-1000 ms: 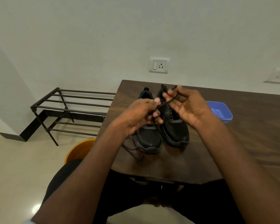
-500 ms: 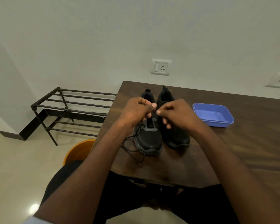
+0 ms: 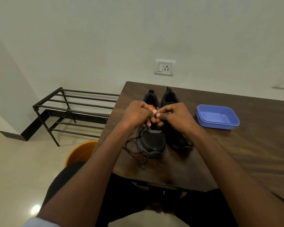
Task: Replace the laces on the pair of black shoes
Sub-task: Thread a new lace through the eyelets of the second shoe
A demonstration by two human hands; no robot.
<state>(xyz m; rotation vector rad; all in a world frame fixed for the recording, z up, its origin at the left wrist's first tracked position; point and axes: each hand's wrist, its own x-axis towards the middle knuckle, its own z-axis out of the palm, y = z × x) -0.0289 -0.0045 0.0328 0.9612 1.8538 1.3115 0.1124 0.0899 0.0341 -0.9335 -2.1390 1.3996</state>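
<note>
A dark brown wooden table (image 3: 236, 153) carries two black mesh sports shoes side by side, toes toward the person: the left shoe (image 3: 152, 143) and the right shoe (image 3: 175, 136). A blue rectangular plastic box (image 3: 218, 117) lies near them on the right. Both forearms reach forward over the table. The left hand (image 3: 138, 114) and the right hand (image 3: 175, 115) meet above the left shoe, fingers curled, thumb tips nearly touching; they seem to pinch the thin black lace (image 3: 134, 145), which trails off beside that shoe's toe.
</note>
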